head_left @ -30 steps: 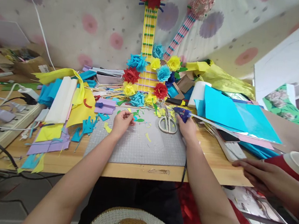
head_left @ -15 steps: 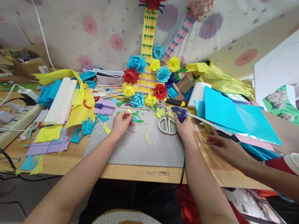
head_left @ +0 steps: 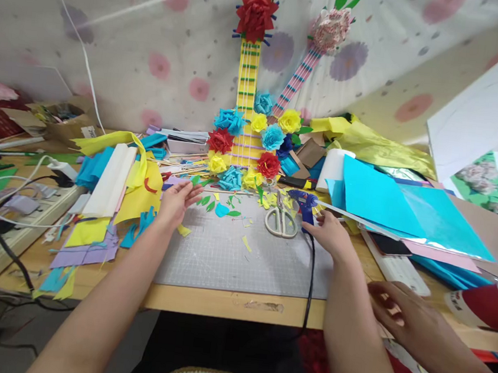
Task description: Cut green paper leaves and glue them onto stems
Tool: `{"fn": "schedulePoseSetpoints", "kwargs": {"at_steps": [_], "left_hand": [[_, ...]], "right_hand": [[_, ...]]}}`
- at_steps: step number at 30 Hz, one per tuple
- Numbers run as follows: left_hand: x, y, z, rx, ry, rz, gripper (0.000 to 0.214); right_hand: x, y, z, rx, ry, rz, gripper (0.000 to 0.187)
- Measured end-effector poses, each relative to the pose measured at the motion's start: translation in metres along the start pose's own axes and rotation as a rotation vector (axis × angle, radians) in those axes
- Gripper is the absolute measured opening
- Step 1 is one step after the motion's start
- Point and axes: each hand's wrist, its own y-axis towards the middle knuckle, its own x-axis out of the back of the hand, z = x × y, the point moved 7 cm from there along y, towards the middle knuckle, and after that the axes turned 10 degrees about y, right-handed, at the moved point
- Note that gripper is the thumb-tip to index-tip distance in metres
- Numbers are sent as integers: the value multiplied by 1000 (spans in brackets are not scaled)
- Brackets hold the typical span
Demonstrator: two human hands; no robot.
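My left hand (head_left: 178, 201) hovers at the left edge of the grey cutting mat (head_left: 223, 261), fingers stretched out and nothing visible in them. Green paper leaves (head_left: 205, 200) lie just to its right. Near the mat's right edge, my right hand (head_left: 330, 233) is beside a blue glue gun (head_left: 306, 207) with a black cord. Its fingers are apart and the gun's handle shows uncovered; the thumb is close to the handle's lower end, and I cannot tell whether it touches. Scissors (head_left: 280, 218) with pale handles lie left of the gun. A blue paper piece (head_left: 221, 210) rests among the leaves.
A yellow paper guitar (head_left: 248, 79) covered in paper flowers leans at the back, a pink one (head_left: 299, 79) beside it. Coloured paper (head_left: 377, 194) lies right, crepe paper (head_left: 111, 181) left. Another person's hand (head_left: 408, 316) and a red-white cup (head_left: 481, 303) are at right.
My right hand has let go of the glue gun and moved right, off its handle. My left hand has moved left and its fingers have opened. The other person's hand is nearer the table's front edge.
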Motion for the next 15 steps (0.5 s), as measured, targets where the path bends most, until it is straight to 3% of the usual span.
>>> {"fn": "schedulePoseSetpoints", "kwargs": {"at_steps": [4, 8, 11, 15], "left_hand": [[11, 2, -12, 79, -225, -23, 15], [14, 3, -17, 154, -455, 55, 24], [17, 4, -23, 63, -479, 133, 20], [26, 1, -25, -100, -350, 114, 9]], "right_hand": [[5, -2, -6, -67, -148, 90, 54], [1, -3, 0, 13, -180, 173, 52], [2, 0, -2, 43, -188, 191, 46], [12, 12, -16, -4, -307, 83, 40]]}}
